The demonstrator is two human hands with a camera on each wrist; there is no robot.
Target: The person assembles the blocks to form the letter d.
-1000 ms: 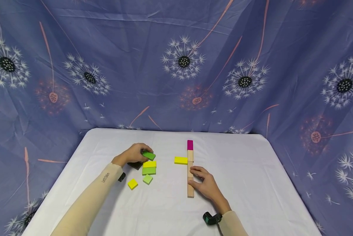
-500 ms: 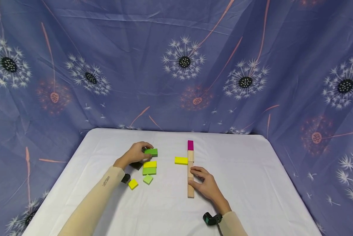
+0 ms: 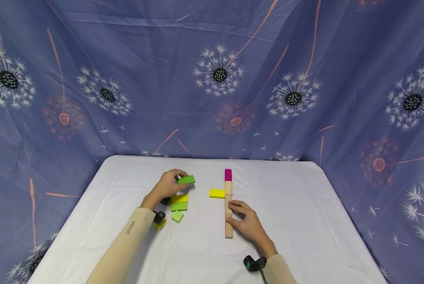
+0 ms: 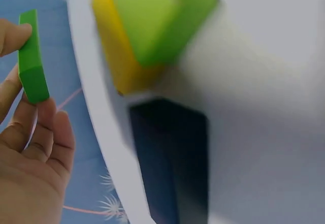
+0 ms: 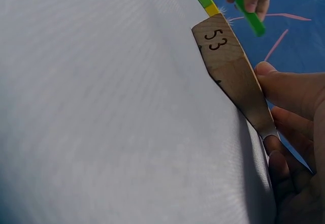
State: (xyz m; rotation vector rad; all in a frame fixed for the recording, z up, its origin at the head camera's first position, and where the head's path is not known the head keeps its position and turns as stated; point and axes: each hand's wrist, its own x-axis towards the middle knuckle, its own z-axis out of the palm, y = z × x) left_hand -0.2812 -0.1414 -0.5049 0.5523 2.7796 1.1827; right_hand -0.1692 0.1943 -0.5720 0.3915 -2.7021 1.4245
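In the head view my left hand point(image 3: 167, 184) holds a green block point(image 3: 186, 180) between thumb and fingertips, raised above the back left of the table. The left wrist view shows the same green block point(image 4: 33, 56) pinched at its ends. My right hand point(image 3: 249, 223) rests its thumb and fingertips on a row of plain wooden blocks point(image 3: 229, 228). In the right wrist view a wooden block point(image 5: 223, 56) bears the number 53. A magenta block point(image 3: 228, 174) tops the row's far end, and a yellow block point(image 3: 217, 193) sticks out from its left side.
Below the left hand, a yellow block point(image 3: 180, 198) and a light green block point(image 3: 179, 206) lie together. A dark block point(image 4: 172, 158) sits beside them. Nearer are a small light green block point(image 3: 177, 216) and a yellow block point(image 3: 160, 225) partly hidden by the left wrist camera.
My left hand has lifted the green block and shifted right with it, turning it so its right end tips away. The right hand has stayed on the wooden row.
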